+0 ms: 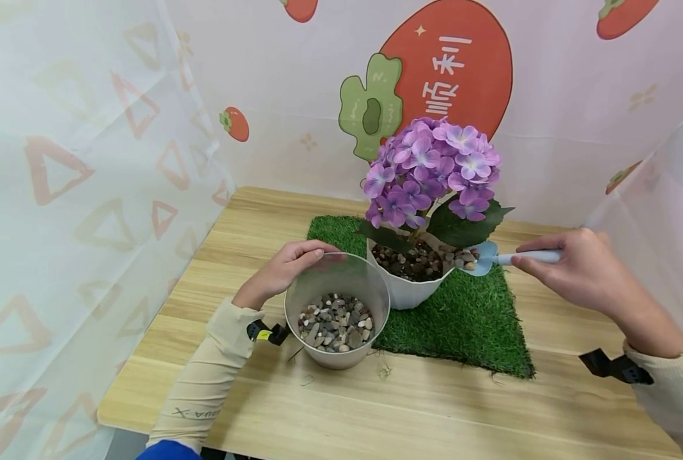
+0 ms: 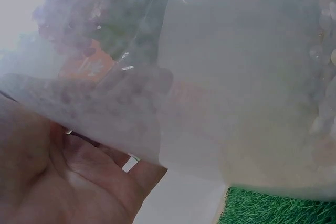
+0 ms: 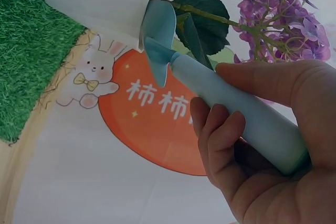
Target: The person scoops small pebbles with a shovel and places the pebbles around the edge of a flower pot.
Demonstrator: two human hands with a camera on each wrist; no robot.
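Note:
My right hand [image 1: 583,268] grips the handle of a light blue trowel [image 3: 236,111], its blade at the right rim of a white flower pot [image 1: 407,291]. Pebbles [image 1: 464,257] lie on the blade. In the pot stands a purple hydrangea [image 1: 433,172] with dark green leaves, rooted in brown soil mixed with small stones. My left hand [image 1: 286,268] holds the upper left rim of a translucent bucket [image 1: 332,361], thumb outside and fingers partly hidden by the wall. Many small pebbles [image 1: 338,322] cover the bucket's bottom. The left wrist view looks through the bucket's cloudy wall [image 2: 210,77].
A square of artificial grass [image 1: 468,319] lies under the pot on the wooden table [image 1: 433,409]. Behind and at both sides hang printed curtains [image 1: 283,83] with red fruit and triangle patterns. A few loose grass strands [image 1: 383,372] lie in front of the mat.

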